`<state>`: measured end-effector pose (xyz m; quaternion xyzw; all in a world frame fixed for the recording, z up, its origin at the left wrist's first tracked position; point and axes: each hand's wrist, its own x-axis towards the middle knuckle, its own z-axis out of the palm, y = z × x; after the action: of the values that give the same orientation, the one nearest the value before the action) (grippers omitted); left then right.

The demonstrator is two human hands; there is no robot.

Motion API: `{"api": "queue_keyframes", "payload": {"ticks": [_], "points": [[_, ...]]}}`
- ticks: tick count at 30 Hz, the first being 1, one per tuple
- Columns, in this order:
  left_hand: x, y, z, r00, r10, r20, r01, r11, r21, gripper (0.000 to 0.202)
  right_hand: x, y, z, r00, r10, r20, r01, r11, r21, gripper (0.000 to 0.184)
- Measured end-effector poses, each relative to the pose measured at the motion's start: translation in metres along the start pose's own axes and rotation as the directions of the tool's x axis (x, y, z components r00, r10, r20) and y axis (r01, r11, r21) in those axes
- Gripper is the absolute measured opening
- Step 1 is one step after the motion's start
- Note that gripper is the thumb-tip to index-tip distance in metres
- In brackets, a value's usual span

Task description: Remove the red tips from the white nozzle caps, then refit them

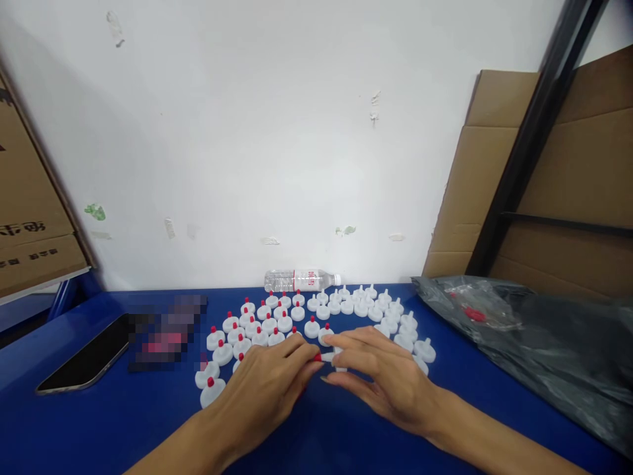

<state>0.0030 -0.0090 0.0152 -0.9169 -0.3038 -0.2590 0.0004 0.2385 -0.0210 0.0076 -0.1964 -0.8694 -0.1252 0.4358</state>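
Observation:
My left hand [274, 376] is closed, its thumb and fingers pinching a small red tip cap [317, 357]. My right hand [383, 369] grips a white plastic nozzle lid [340, 361] by its wide base, the spout pointing left. Cap and spout meet between the two hands; whether the cap is fully seated I cannot tell. Left of and behind my hands stand several white lids with red tips [260, 335]. To the right are several white lids with bare spouts [376, 310]. My hands hide some of both groups.
A clear plastic bottle [303, 280] lies against the white wall. On the left of the blue table [148, 422] are a phone [86, 355] and a pixelated dark item [171, 333]. A grey plastic bag [554, 356], with red caps [475, 314] in clear film, covers the right side, near cardboard [465, 191].

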Motion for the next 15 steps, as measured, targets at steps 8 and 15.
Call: {"api": "queue_keyframes", "payload": {"ticks": [8, 15], "points": [[-0.007, 0.006, 0.002, 0.994, -0.035, 0.099, 0.065, 0.943, -0.325, 0.028, 0.004, -0.012, -0.004, 0.995, -0.099, -0.025, 0.097, 0.991, -0.089, 0.011], [-0.009, 0.012, 0.001, 0.985, -0.092, 0.145, 0.143, 0.908, -0.395, 0.034, -0.003, -0.01, 0.001, 0.991, -0.131, -0.017, 0.13, 0.991, -0.038, 0.02]]}}
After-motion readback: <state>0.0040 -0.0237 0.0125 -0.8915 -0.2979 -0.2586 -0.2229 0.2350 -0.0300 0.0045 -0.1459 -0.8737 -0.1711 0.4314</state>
